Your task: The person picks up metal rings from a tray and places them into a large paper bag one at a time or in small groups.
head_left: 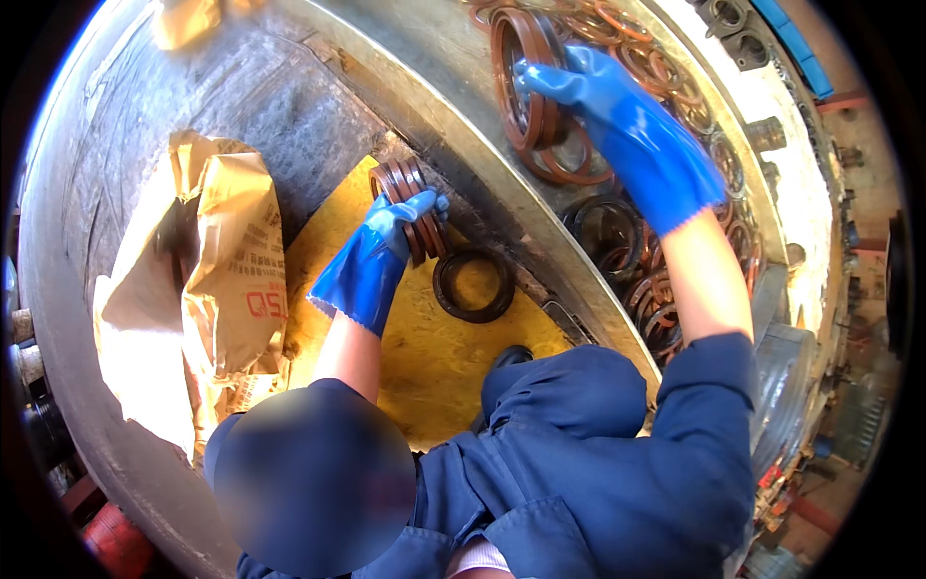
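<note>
My left hand [405, 214], in a blue rubber glove, is closed around a stack of several brown ring seals [410, 207] held on edge. Close by that stack, a black ring seal [474, 286] lies flat on a yellow board [424, 362]. My gloved right hand [579, 82] reaches up over a metal trough and grips a group of larger brown ring seals [521, 68], also tilted on edge. Loose brown rings [574, 154] lie just below them. Part of the right hand's grip is hidden behind the rings and glove.
A crumpled brown paper sack [236, 261] stands at left. The metal trough's wall [540, 232] curves across the middle; black rings [606, 227] and many brown rings [666, 299] lie inside. Metal parts [738, 24] sit beyond its far rim. My bent knee [569, 386] is close to the trough.
</note>
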{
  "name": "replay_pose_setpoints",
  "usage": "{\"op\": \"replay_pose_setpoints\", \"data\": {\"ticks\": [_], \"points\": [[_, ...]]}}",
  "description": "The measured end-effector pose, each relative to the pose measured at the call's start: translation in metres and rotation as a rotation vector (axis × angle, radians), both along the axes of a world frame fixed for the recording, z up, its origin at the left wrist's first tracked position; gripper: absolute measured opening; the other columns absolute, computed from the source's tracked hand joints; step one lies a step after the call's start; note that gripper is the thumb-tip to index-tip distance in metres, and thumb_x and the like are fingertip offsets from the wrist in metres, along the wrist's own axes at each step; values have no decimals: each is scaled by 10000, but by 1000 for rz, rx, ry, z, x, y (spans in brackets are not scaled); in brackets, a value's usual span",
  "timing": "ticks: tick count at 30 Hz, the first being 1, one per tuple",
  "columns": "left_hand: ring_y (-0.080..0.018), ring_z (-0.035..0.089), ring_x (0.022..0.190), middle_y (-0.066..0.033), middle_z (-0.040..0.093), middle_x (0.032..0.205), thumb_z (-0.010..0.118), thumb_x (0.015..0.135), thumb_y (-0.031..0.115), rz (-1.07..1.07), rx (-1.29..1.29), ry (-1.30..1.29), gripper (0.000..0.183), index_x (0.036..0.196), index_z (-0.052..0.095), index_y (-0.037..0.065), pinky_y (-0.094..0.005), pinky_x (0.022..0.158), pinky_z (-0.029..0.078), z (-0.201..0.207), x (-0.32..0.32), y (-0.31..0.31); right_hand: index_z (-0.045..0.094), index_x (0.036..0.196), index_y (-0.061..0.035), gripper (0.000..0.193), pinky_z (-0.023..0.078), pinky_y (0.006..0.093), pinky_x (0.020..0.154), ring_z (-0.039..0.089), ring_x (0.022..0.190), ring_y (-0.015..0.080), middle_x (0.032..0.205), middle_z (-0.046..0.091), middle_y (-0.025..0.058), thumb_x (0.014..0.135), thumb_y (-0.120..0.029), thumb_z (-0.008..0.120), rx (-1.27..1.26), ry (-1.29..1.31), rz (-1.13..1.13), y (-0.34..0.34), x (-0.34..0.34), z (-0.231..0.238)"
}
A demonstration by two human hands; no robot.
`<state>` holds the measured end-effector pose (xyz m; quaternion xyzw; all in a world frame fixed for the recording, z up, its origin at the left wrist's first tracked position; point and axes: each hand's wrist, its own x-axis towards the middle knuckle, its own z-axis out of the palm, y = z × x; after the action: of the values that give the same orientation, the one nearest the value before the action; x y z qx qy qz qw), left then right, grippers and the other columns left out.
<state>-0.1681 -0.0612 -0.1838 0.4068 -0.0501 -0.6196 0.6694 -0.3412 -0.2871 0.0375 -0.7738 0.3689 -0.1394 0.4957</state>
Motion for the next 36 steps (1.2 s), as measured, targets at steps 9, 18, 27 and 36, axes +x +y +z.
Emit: {"op": "replay_pose_setpoints", "data": {"ticks": [9, 18, 27, 36], "points": [[-300, 734, 913, -142, 761, 1041, 717, 986, 115, 118, 51, 39, 225, 1184, 681, 13, -459, 851, 616, 3, 41, 41, 691, 1217, 86, 541, 501, 362, 985, 683, 1065, 232, 1113, 728, 160, 886, -327, 801, 403, 102, 166, 102, 16, 7], [-274, 702, 1049, -110, 743, 1123, 712, 998, 149, 184, 190, 41, 241, 1203, 724, 23, -430, 958, 571, -14, 58, 68, 683, 1247, 71, 560, 484, 395, 939, 644, 1062, 237, 1112, 720, 167, 885, -335, 814, 447, 128, 445, 109, 86, -162], [-255, 619, 1216, -109, 684, 1305, 741, 1006, 251, 331, -48, 138, 406, 1348, 643, 55, -392, 1086, 477, -47, 68, 71, 652, 1334, 88, 737, 463, 442, 1062, 642, 1194, 305, 1284, 702, 210, 838, -407, 881, 381, 171, 387, 126, 89, -186], [-227, 676, 994, -118, 720, 1106, 714, 1022, 267, 322, 184, -178, 300, 1217, 698, 39, -343, 872, 538, 0, 39, 55, 665, 1251, 47, 557, 547, 416, 841, 673, 977, 344, 1065, 687, 224, 932, -400, 759, 767, 11, 514, 131, 93, -187]]}}
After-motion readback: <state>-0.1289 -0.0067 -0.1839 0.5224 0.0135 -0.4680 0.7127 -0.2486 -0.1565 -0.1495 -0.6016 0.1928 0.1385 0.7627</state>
